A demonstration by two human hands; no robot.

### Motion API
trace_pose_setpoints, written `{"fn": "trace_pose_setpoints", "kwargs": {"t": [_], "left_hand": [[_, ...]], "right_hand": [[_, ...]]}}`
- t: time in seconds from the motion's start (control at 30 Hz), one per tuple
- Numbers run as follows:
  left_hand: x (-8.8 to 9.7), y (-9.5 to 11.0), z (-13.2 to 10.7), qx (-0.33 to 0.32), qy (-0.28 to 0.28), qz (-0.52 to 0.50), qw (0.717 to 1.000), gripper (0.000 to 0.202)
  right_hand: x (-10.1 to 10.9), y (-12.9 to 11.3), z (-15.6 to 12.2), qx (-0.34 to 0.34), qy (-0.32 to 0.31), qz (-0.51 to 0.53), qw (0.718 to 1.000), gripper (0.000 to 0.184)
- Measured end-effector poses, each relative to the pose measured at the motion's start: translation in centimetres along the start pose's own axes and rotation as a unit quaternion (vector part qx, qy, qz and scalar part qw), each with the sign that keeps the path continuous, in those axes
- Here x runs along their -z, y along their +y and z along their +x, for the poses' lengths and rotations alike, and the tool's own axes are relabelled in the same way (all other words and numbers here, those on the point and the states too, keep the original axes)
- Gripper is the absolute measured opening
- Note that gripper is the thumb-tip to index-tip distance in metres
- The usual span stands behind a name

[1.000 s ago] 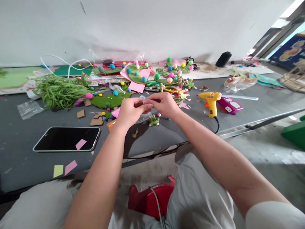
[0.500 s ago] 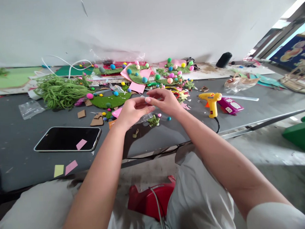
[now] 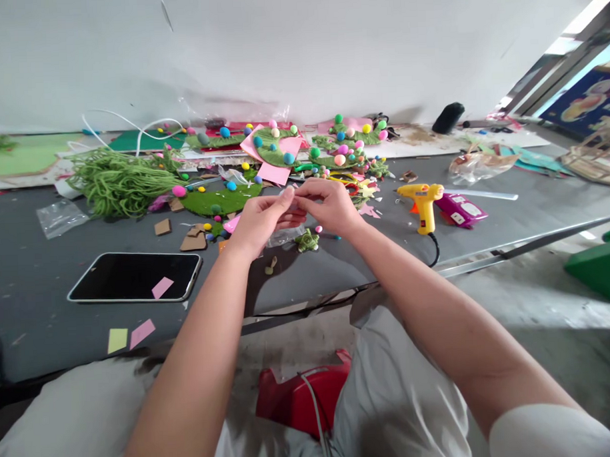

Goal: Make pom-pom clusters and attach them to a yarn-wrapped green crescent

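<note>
Your left hand has its thumb swung up by your right hand's fingertips now; can't tell if they're gripping anything. The green yarn bit sits just below, so pinch lightly.

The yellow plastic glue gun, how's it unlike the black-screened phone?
The yellow plastic glue gun is pistol-shaped; the black-screened phone is a flat rectangle. The gun has a black cord; the phone shows none. Pink paper lies on the phone, not the gun. Both are on the grey table.
</note>
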State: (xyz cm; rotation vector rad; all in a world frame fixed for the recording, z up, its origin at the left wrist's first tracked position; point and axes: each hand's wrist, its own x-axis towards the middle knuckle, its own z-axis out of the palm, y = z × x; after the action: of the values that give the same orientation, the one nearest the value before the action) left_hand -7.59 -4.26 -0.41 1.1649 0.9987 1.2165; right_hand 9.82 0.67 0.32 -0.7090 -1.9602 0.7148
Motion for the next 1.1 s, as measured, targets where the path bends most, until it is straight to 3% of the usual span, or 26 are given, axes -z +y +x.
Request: {"fn": "trace_pose_setpoints", "kwargs": {"t": [0.23,0.33,0.5,0.63,0.77,0.93,1.1], "left_hand": [[0.1,1.0,-0.1,0.051,0.013,-0.049,0.997,0.063],[0.3,1.2,-0.1,0.057,-0.003,-0.068,0.996,0.066],[0.6,1.7,-0.6,0.088,-0.058,-0.096,0.99,0.077],[0.5,1.8,-1.0,0.114,-0.084,-0.087,0.986,0.084],[0.4,1.7,-1.2,0.121,-0.116,-0.09,0.982,0.086],[0.3,2.5,-1.6,0.102,-0.154,-0.139,0.973,0.092],[0.5,2.9,-1.4,0.083,-0.075,-0.145,0.983,0.081]], "right_hand": [[0.4,-0.6,0.0,-0.066,0.019,0.036,0.997,0.039],[0.8,-0.5,-0.1,-0.065,0.018,0.027,0.997,0.049],[1.2,0.1,-0.1,-0.006,-0.023,-0.047,0.999,0.044],[1.4,0.3,0.0,-0.032,-0.063,-0.042,0.997,0.04],[2.1,0.1,0.0,-0.111,-0.111,0.052,0.986,0.038],[3.0,-0.7,0.1,-0.199,-0.03,0.248,0.948,0.045],[3.1,-0.9,0.3,-0.279,-0.016,0.342,0.897,0.04]]}}
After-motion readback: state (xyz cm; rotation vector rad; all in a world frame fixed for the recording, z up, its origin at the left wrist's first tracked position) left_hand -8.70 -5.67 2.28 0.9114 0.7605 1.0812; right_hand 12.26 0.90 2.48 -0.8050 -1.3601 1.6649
